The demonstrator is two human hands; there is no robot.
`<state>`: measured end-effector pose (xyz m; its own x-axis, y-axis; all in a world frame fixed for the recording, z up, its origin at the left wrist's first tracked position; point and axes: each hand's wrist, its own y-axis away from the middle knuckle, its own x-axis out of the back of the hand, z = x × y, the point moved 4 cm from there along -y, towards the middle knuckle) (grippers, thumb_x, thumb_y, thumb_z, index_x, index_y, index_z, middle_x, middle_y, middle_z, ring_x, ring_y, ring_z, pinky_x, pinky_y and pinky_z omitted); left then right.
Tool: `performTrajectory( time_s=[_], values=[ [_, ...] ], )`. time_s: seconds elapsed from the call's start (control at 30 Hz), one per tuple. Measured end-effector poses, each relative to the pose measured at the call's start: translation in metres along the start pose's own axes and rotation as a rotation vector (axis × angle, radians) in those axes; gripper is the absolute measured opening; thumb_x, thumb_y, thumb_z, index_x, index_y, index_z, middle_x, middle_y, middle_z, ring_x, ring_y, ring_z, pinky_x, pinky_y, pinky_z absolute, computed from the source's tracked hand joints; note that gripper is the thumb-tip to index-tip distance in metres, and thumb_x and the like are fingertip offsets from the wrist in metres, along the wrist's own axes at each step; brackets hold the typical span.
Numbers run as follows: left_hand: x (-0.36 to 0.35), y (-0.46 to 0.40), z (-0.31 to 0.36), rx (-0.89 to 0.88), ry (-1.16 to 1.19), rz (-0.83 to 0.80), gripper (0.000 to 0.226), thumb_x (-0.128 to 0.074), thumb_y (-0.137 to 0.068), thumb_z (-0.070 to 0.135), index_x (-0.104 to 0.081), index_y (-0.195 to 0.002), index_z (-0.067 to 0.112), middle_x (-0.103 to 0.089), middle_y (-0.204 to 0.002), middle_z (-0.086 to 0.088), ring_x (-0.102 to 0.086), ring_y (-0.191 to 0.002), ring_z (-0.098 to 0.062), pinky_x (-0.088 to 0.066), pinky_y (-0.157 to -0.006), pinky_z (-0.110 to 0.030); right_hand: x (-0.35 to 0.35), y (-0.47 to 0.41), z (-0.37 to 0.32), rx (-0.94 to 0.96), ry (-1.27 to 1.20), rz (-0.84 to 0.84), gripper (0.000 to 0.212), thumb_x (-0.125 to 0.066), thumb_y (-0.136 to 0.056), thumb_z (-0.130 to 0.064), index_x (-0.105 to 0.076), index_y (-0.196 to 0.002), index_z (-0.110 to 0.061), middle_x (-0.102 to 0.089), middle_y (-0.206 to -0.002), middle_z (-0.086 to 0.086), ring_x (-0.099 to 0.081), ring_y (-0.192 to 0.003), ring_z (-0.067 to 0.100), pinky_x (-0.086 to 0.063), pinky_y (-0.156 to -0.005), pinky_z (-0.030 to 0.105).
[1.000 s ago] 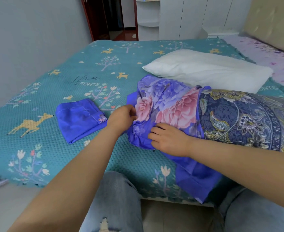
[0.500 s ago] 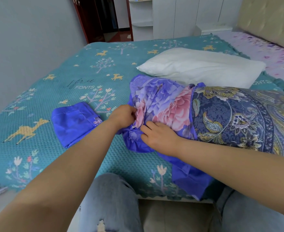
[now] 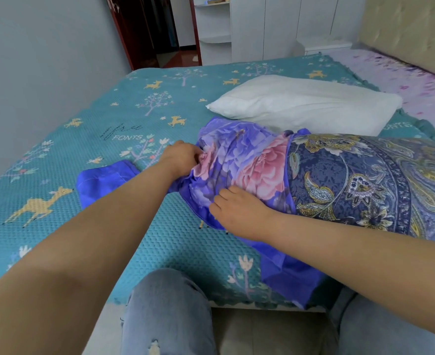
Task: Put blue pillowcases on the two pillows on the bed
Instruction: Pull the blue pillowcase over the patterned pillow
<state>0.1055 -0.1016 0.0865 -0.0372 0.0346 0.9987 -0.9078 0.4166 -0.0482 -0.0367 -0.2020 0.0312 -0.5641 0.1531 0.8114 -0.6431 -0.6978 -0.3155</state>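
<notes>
A blue pillowcase with pink flowers (image 3: 239,160) is bunched over the left end of a navy paisley pillow (image 3: 365,180) near the bed's front edge. My left hand (image 3: 183,160) grips the gathered cloth at its left side. My right hand (image 3: 239,211) pinches the cloth's lower edge, fingers curled into the fabric. Part of the pillowcase (image 3: 288,278) hangs over the bed edge. A bare white pillow (image 3: 308,108) lies behind. A second folded blue pillowcase (image 3: 101,180) lies to the left, partly hidden by my left forearm.
The bed has a teal cover with deer and trees (image 3: 108,139). A grey wall stands at the left. White cupboards (image 3: 275,24) and a doorway are at the back, a padded headboard (image 3: 411,29) at the right. My knees in jeans (image 3: 167,313) touch the bed's front.
Both hands stay on the bunched pillowcase and have shifted slightly along its cloth. The view has tilted a little.
</notes>
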Motion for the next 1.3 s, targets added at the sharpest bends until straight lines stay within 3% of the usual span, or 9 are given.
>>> performTrajectory(
  time_s=[0.23, 0.37, 0.53, 0.7, 0.83, 0.9, 1.0, 1.1, 1.3],
  values=[
    [0.001, -0.006, -0.007, 0.052, -0.251, 0.242, 0.027, -0.041, -0.094, 0.027, -0.063, -0.108, 0.019, -0.061, -0.112, -0.007, -0.045, -0.113, -0.03, -0.033, -0.09, -0.038, 0.001, 0.016, 0.006, -0.087, -0.003, -0.358, 0.047, -0.082, -0.057, -0.048, -0.061, -0.079, -0.012, -0.046, -0.041, -0.002, -0.043, -0.038, 0.014, -0.029, -0.05, 0.025],
    [-0.028, 0.003, -0.016, 0.09, -0.235, 0.144, 0.03, -0.04, -0.095, 0.028, -0.061, -0.115, 0.019, -0.054, -0.116, -0.01, -0.044, -0.115, -0.032, -0.035, -0.094, -0.041, 0.013, 0.046, 0.02, 0.04, -0.008, -0.462, 0.008, -0.067, -0.074, -0.016, -0.064, -0.081, -0.019, -0.068, -0.073, 0.001, -0.062, -0.071, 0.019, -0.039, -0.068, 0.029],
    [-0.038, 0.005, -0.018, 0.128, 0.062, -0.014, 0.034, -0.039, -0.096, 0.022, -0.056, -0.125, 0.021, -0.043, -0.117, -0.02, -0.04, -0.116, -0.039, -0.036, -0.1, -0.044, 0.01, 0.064, 0.044, 0.007, 0.043, -0.343, 0.024, -0.084, -0.046, -0.031, -0.062, -0.052, -0.023, -0.056, -0.053, -0.004, -0.055, -0.055, 0.019, -0.041, -0.057, 0.026],
    [-0.026, 0.027, -0.018, 0.168, 0.31, 0.002, 0.018, -0.047, -0.092, 0.02, -0.056, -0.103, 0.008, -0.052, -0.102, -0.02, -0.055, -0.102, -0.035, -0.041, -0.082, -0.034, 0.017, 0.053, 0.037, -0.13, -0.048, -0.286, 0.03, -0.079, -0.066, -0.046, -0.069, -0.071, -0.018, -0.06, -0.086, 0.005, -0.058, -0.072, 0.025, -0.043, -0.052, 0.033],
    [-0.014, 0.073, -0.024, 0.258, 0.255, 0.078, 0.038, -0.049, -0.089, 0.054, -0.05, -0.088, 0.016, -0.06, -0.088, -0.006, -0.057, -0.085, -0.027, -0.04, -0.068, -0.033, 0.022, 0.032, 0.038, -0.217, -0.174, -0.294, 0.045, -0.035, -0.098, -0.049, -0.051, -0.118, -0.011, -0.05, -0.115, 0.007, -0.057, -0.093, 0.028, -0.032, -0.055, 0.03],
    [-0.017, 0.09, -0.017, 0.267, 0.305, 0.089, 0.046, -0.05, -0.083, 0.063, -0.054, -0.083, 0.017, -0.063, -0.083, -0.004, -0.058, -0.08, -0.026, -0.045, -0.067, -0.034, 0.028, 0.024, 0.042, -0.314, -0.258, -0.208, 0.043, -0.041, -0.097, -0.045, -0.05, -0.117, -0.009, -0.052, -0.109, 0.008, -0.056, -0.093, 0.03, -0.031, -0.055, 0.03],
    [-0.027, 0.103, -0.006, 0.288, 0.359, 0.091, 0.038, -0.062, -0.08, 0.054, -0.056, -0.076, 0.017, -0.067, -0.086, -0.007, -0.06, -0.084, -0.028, -0.045, -0.069, -0.033, 0.025, 0.002, 0.045, -0.34, -0.281, -0.039, 0.033, -0.067, -0.083, -0.033, -0.062, -0.1, -0.006, -0.058, -0.098, 0.011, -0.057, -0.091, 0.033, -0.044, -0.068, 0.037],
    [-0.021, 0.111, -0.001, 0.336, 0.352, 0.206, 0.027, -0.065, -0.082, 0.042, -0.057, -0.071, 0.019, -0.068, -0.084, -0.01, -0.06, -0.085, -0.03, -0.041, -0.065, -0.032, 0.013, -0.011, 0.048, -0.392, -0.402, -0.126, 0.038, -0.053, -0.091, -0.038, -0.055, -0.121, -0.016, -0.052, -0.122, 0.005, -0.047, -0.116, 0.027, -0.035, -0.098, 0.039],
    [-0.012, 0.12, -0.005, 0.346, 0.284, 0.249, 0.04, -0.068, -0.078, 0.047, -0.045, -0.064, 0.018, -0.066, -0.082, -0.013, -0.057, -0.084, -0.033, -0.034, -0.06, -0.034, -0.001, -0.013, 0.041, -0.37, -0.53, -0.114, 0.053, -0.057, -0.084, -0.053, -0.046, -0.122, -0.018, -0.048, -0.129, 0.003, -0.041, -0.122, 0.024, -0.03, -0.101, 0.035]
  ],
)
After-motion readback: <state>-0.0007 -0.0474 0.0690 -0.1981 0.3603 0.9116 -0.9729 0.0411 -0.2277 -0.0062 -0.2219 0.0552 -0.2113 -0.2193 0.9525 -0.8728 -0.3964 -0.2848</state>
